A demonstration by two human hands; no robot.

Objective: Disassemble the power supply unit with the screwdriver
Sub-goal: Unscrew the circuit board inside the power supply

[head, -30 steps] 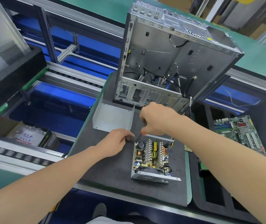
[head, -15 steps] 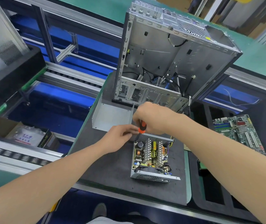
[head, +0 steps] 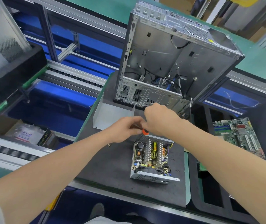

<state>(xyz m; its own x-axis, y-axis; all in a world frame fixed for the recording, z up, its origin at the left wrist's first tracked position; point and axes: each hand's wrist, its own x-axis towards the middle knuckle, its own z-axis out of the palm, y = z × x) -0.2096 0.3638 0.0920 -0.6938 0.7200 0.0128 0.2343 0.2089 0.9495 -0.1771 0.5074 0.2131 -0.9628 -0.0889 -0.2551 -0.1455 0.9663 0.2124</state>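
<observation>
Right hand (head: pixel 159 120) is wrapped fully round the screwdriver (head: pixel 145 132) handle; only the orange collar shows below the fist. Left hand (head: pixel 125 129) has its fingers curled in, thumb and fingertips closed on the screwdriver just under that collar. It looks like it's steadying the shaft. The tip is hidden behind both hands, so I can't tell which screw it's on.

Power supply unit (head: pixel 151 157) sits on the tabletop (head: pixel 109 167) just nearer the body than the hands. Its lid is off, with the board and heatsinks exposed, and the hands are over its far edge. Its cover (head: pixel 111 113) lies just beyond the left hand. Computer case (head: pixel 177 62) stands upright beyond both hands. Motherboard (head: pixel 238 136) is well out past the right forearm.

My read: the step is a screw at the unit's far wall.
- Seat the bit fully before applying torque, with the shaft square to the screw head.
- Press along the axis with the right palm.
- Use the left fingers only to guide, then to catch the screw as it frees.
- Nothing pins the chassis, so it may skate on the mat. If it does, drop the left hand onto the rim.
- Steer the tip away from the capacitor and coils.
- Don't let the screw fall into the board.
</observation>
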